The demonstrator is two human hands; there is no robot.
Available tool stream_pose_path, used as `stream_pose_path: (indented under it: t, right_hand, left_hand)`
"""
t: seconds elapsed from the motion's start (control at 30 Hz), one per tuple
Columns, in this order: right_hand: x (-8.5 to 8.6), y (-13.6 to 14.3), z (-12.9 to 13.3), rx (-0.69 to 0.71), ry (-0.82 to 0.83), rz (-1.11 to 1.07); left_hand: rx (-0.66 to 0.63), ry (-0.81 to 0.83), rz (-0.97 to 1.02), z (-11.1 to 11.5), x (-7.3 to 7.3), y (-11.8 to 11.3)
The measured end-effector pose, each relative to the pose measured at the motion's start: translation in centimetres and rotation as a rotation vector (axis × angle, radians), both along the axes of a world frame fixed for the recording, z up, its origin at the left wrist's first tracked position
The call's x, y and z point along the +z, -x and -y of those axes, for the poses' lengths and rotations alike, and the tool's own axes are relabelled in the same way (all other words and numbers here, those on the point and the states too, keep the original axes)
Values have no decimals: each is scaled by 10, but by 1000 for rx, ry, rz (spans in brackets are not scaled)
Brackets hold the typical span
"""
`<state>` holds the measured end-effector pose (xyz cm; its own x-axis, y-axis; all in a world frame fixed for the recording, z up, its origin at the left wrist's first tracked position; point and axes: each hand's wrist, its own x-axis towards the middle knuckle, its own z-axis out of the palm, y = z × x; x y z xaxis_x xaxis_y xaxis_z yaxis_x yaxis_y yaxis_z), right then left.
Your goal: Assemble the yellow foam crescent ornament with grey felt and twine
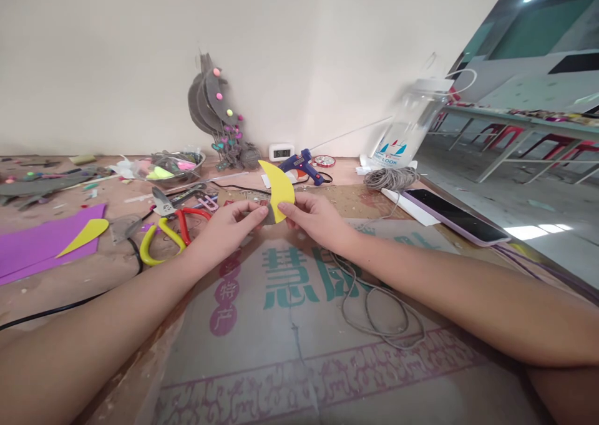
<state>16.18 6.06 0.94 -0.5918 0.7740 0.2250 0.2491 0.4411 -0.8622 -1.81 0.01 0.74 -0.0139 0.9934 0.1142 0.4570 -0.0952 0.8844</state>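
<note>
A yellow crescent-shaped piece [281,188], flat like craft foam, stands up between my hands above the printed plastic sheet. My right hand [318,219] pinches its lower end, thumb in front and fingers behind. From the other side, my left hand [236,221] is closed with thumb and forefinger at a small grey piece [270,214] that shows beside the crescent's lower edge. Whether the two pieces are joined, I cannot tell. Beyond the crescent lies a blue glue gun [304,165]. Left of my left hand are scissors with yellow handles [161,241] and a red-handled tool [185,222].
Purple sheets [51,241] with a yellow cut piece [84,236] lie left. A bowl of bits [171,166] and a grey decorated hanging piece [213,103] are behind. At right are a bottle [407,122], cord ball [390,177] and phone [453,214]. Loose cord [374,309] lies under my right forearm.
</note>
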Motion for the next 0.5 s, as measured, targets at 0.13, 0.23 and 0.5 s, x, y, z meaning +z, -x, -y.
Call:
stream_pose_path:
  t: [0.13, 0.23, 0.5]
  right_hand:
    - [0, 0, -1, 24, 60, -54]
    - [0, 1, -2, 74, 118, -51]
    - [-2, 2, -2, 75, 82, 24]
  left_hand:
    - [-15, -15, 55, 1, 2, -1]
    - [-12, -33, 37, 1, 2, -1]
    - [-36, -28, 23, 0, 1, -4]
